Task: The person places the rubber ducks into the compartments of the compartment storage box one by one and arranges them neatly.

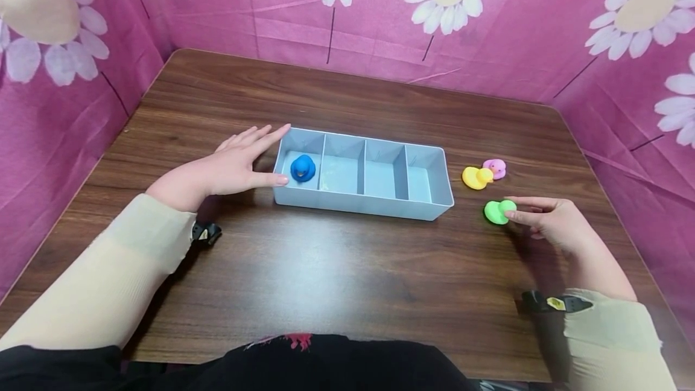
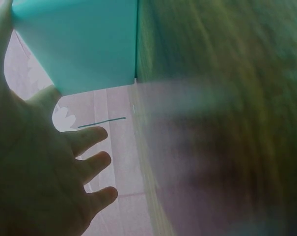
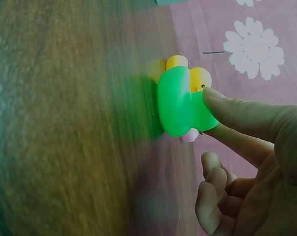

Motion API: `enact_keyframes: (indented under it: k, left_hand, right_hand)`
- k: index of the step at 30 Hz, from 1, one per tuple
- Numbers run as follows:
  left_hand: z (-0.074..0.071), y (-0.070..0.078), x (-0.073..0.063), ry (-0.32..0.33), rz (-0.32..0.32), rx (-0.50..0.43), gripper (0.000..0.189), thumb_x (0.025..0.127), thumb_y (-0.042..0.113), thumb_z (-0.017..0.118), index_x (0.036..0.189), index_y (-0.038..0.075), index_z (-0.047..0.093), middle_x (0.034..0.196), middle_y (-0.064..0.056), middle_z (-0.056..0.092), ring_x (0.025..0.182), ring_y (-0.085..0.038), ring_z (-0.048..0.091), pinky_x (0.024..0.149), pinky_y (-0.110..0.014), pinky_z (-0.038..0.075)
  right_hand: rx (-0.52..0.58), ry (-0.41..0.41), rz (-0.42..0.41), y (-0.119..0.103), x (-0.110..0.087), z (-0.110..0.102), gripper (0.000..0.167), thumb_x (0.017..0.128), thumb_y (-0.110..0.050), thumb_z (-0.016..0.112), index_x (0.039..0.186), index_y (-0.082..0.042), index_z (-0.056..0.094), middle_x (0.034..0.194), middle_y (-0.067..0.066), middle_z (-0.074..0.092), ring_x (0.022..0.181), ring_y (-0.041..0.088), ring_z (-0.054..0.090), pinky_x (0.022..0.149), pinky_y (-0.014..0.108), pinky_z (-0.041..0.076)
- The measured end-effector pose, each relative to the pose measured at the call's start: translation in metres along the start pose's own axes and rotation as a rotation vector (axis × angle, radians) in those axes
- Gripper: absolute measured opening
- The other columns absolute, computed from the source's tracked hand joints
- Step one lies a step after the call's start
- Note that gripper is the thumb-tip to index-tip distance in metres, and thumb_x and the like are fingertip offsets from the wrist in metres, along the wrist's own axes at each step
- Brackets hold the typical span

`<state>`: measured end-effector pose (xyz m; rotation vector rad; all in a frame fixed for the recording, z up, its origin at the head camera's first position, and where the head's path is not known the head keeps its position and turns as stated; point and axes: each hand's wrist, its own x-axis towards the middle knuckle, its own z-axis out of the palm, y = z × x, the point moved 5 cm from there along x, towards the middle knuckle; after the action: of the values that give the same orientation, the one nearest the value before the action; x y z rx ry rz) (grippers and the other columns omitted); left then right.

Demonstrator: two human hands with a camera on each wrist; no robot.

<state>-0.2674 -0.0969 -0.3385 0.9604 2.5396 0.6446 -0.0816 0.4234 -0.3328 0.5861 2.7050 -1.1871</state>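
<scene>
A pale blue box (image 1: pixel 355 201) with several compartments in a row stands mid-table. Its leftmost compartment holds a blue rubber duck (image 1: pixel 303 168). My left hand (image 1: pixel 230 168) spreads at the box's left end, thumb and index finger at its corners; in the left wrist view the other fingers (image 2: pixel 96 167) stick out past the box end. Right of the box, my right hand (image 1: pixel 564 225) pinches a green rubber duck (image 1: pixel 496 212) by the head between thumb and index finger, its other fingers curled. Just beyond lie a yellow rubber duck (image 1: pixel 475 178) and a pink rubber duck (image 1: pixel 495 168), side by side.
The brown wooden table (image 1: pixel 336 276) has a pink cloth with white flowers (image 1: pixel 380 35) hanging behind it and at both sides. A dark strap (image 1: pixel 206 233) sits on the left wrist, another strap (image 1: pixel 556 303) on the right.
</scene>
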Motion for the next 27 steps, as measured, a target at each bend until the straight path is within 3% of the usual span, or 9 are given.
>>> enact_keyframes:
  k: [7,17,27]
  left_hand:
    - [-0.001,0.001,0.0,0.002,0.0,0.004,0.092,0.088,0.068,0.057,0.158,0.043,0.003,0.164,-0.011,0.006,0.148,-0.037,0.001,0.113,-0.062,0.0]
    - [0.0,0.002,-0.001,-0.006,-0.008,-0.001,0.092,0.088,0.068,0.057,0.158,0.042,0.003,0.164,-0.012,0.006,0.148,-0.038,0.001,0.113,-0.063,0.0]
    - [0.0,0.001,-0.001,-0.002,-0.009,-0.002,0.092,0.088,0.068,0.058,0.157,0.044,0.002,0.164,-0.011,0.007,0.148,-0.038,0.001,0.113,-0.063,0.001]
  right_hand:
    - [-0.004,0.004,-0.004,-0.004,0.002,-0.004,0.024,0.086,-0.032,0.079,0.11,-0.033,0.077,0.077,-0.015,0.063,0.062,0.01,0.053,0.055,0.029,0.049]
    - [-0.048,0.014,-0.026,-0.021,0.003,-0.01,0.017,0.086,-0.034,0.079,0.098,-0.043,0.072,0.062,-0.01,0.049,0.054,0.008,0.045,0.047,0.027,0.04]
    - [-0.078,0.018,-0.055,-0.036,0.006,-0.013,0.022,0.087,-0.035,0.078,0.109,-0.037,0.074,0.07,-0.012,0.058,0.059,0.008,0.049,0.054,0.029,0.041]
